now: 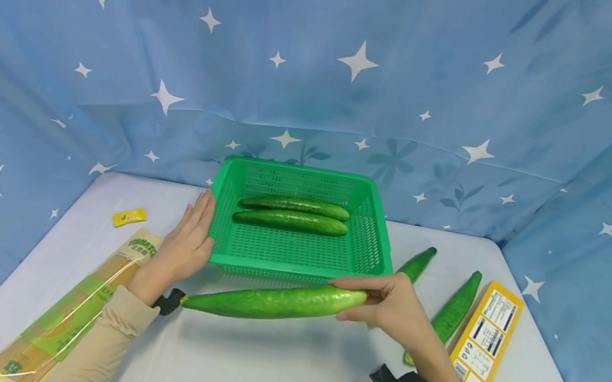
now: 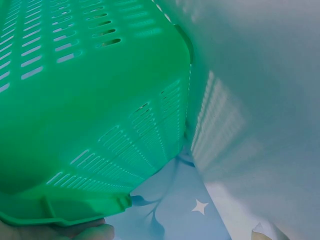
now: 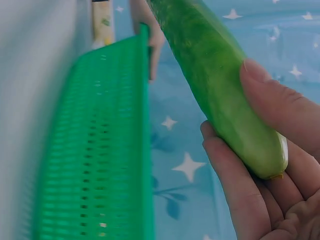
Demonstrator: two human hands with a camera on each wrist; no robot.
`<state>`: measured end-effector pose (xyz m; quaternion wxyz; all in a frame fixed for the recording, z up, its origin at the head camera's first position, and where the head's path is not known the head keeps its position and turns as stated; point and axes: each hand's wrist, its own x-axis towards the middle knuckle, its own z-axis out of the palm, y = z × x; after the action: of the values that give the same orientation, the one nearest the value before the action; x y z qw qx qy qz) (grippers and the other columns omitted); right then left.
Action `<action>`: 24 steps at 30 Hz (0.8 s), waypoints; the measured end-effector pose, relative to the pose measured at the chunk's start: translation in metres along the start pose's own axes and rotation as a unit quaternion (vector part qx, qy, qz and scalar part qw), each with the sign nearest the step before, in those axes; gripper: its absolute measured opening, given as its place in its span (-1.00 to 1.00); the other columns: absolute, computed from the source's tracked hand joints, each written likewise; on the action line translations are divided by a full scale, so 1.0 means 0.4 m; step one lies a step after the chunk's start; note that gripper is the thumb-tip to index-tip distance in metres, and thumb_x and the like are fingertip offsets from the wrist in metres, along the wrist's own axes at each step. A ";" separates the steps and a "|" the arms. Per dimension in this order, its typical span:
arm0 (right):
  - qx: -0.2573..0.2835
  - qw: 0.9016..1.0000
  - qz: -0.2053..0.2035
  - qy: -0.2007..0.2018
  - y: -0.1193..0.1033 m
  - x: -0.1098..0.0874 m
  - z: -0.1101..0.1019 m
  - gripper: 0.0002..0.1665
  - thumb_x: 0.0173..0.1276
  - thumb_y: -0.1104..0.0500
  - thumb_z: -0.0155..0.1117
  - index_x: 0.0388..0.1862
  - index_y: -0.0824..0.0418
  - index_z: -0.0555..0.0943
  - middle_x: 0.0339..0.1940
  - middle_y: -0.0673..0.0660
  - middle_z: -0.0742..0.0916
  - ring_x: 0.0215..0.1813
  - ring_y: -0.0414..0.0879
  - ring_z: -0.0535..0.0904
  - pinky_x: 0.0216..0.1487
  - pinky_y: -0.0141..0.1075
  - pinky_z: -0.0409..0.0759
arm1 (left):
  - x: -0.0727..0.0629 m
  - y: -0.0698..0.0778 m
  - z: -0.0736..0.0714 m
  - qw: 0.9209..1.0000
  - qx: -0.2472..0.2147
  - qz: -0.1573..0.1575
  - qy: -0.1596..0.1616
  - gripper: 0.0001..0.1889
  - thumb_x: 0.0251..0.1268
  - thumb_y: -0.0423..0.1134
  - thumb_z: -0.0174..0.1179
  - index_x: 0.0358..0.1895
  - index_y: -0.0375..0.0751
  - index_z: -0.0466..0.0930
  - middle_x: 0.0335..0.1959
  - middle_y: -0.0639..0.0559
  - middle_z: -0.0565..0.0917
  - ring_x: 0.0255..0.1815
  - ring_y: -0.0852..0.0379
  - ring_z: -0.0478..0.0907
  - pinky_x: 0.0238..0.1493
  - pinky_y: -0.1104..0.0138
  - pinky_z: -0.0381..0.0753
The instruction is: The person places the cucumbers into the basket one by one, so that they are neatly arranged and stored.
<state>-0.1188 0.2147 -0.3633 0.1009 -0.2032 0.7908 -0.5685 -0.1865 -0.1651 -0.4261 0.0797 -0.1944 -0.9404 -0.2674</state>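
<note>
My right hand (image 1: 393,302) pinches a long green cucumber (image 1: 276,301) by its right end, thumb on one side and fingers on the other. The cucumber lies crosswise in front of the near wall of a green plastic basket (image 1: 293,270), with its left tip close to my left wrist. In the right wrist view the held end of the cucumber (image 3: 235,110) shows between thumb and fingers. My left hand (image 1: 189,243) rests along the basket's left rim with fingers straight. Two cucumbers (image 1: 291,220) lie side by side inside the basket.
Right of the basket lie a partly hidden cucumber (image 1: 418,263), another cucumber (image 1: 455,308) and a yellow-and-white box (image 1: 487,336). At left are a small yellow packet (image 1: 129,217) and a long clear-wrapped package (image 1: 74,308). A blue star-patterned curtain (image 1: 319,106) hangs behind the white table (image 1: 253,370).
</note>
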 end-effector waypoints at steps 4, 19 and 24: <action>0.011 1.000 -0.011 0.020 -0.027 0.010 -0.026 -0.44 -0.01 0.33 0.60 0.06 0.26 0.73 -0.01 0.16 0.77 -0.21 0.04 0.77 -0.23 -0.16 0.75 | 0.001 0.001 -0.001 1.000 0.003 0.004 0.001 -0.30 0.42 -0.38 -0.25 0.54 -0.52 -0.27 0.60 -0.29 -0.34 0.60 -0.25 -0.34 0.56 -0.04 -0.26; -0.015 0.994 0.058 0.091 -0.038 0.127 -0.107 -0.42 0.02 0.19 0.62 0.10 0.15 0.73 0.13 0.08 0.72 -0.13 -0.03 0.62 -0.03 -0.17 0.64 | -0.001 0.007 -0.003 1.000 0.006 -0.007 -0.007 -0.29 0.42 -0.41 -0.20 0.55 -0.50 -0.27 0.61 -0.25 -0.36 0.61 -0.18 -0.37 0.56 -0.04 -0.25; -0.017 0.992 0.096 0.085 -0.013 0.185 -0.117 -0.37 0.05 0.14 0.61 0.16 0.14 0.70 0.28 0.09 0.62 0.37 0.07 0.39 0.35 0.09 0.39 | -0.001 0.007 -0.004 1.000 0.002 -0.008 -0.005 -0.29 0.44 -0.40 -0.19 0.55 -0.50 -0.27 0.61 -0.25 -0.36 0.61 -0.16 -0.38 0.56 -0.04 -0.25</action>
<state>-0.2023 0.2212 -0.3375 0.0840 -0.0793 0.8222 -0.5574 -0.1847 -0.1640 -0.4234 0.0729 -0.1883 -0.9428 -0.2652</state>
